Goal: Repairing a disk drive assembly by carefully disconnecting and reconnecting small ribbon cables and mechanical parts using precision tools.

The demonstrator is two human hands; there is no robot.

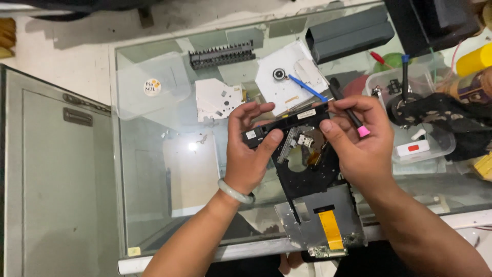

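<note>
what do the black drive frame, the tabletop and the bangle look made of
Black drive frame: likely moulded plastic, matte, with cut-outs and thin ribs; both the left hand and the right hand grip it.
Tabletop: glass, clear and glossy; it shows a light's reflection and the space below.
Bangle: pale green, smooth and faintly translucent, jade-like stone or glass; which one is unclear.

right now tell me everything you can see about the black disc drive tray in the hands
The black disc drive tray looks like moulded plastic with a round central opening, exposed metal rails and a small laser assembly beside an orange-brown flex strip. It is held tilted above the glass tabletop. The left hand grips its left end, the right hand its upper right edge. Its lower end meets a metal chassis plate with a yellow ribbon cable.
</note>
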